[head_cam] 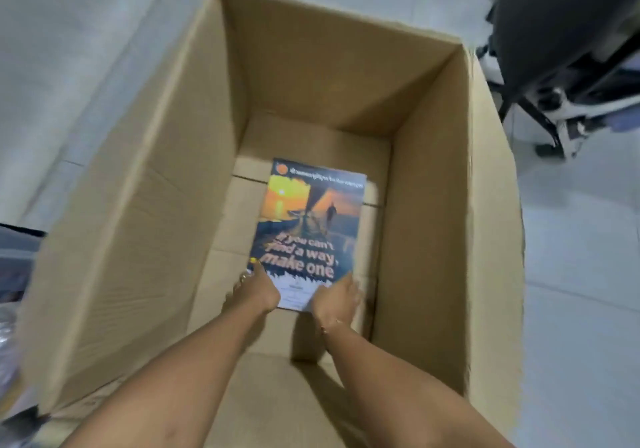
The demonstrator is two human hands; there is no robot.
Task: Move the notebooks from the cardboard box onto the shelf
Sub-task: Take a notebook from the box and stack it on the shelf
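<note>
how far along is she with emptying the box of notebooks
Nearly done, by the look of it: the tall brown cardboard box shows bare floor around a single spot of notebooks. In hand: the left hand and right hand are on the near corners of the sunset-cover notebook. Whether more lie beneath it is unclear. Left: lifting it out to the shelf, which is out of view.

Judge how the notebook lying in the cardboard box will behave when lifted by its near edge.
The notebook looks thin and flat, so it is probably light and may sag somewhat if held only at its near edge. Its cover seems glossy, so it might slip. Both the left hand and right hand touch its near corners, which should steady it.
</note>
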